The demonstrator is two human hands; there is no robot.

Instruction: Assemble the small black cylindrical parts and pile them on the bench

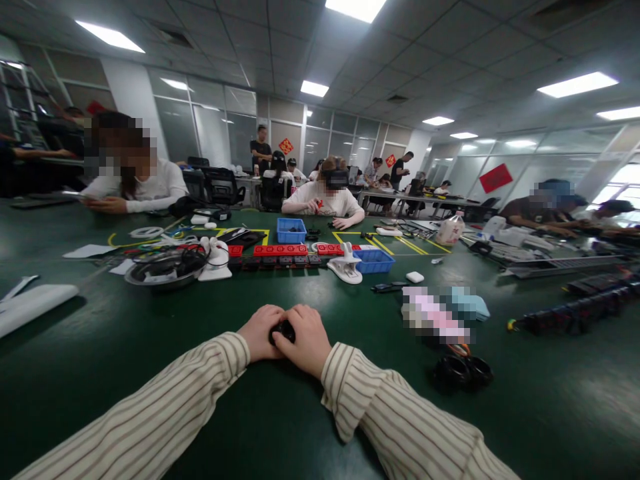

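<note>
Both of my hands meet over the green table [220, 393], closed around a small black rounded object [283, 330]. My left hand [259, 333] wraps its left side, and my right hand [309, 340] covers its top and right, with the thumb across the front. Most of the object lies hidden under the fingers, so its kind does not show. To the right lie two black round cup-like parts [463, 371], apart from my hands. Beyond my hands stands a white clip-like stand [346, 265].
Red and black socket-like blocks [280, 251] form a row ahead, near a blue bin [291, 231] and another blue bin [373, 261]. A metal bowl [165, 273] with black parts sits left. A white case [415, 277] and black strips [575, 310] lie right. Co-workers sit around the table.
</note>
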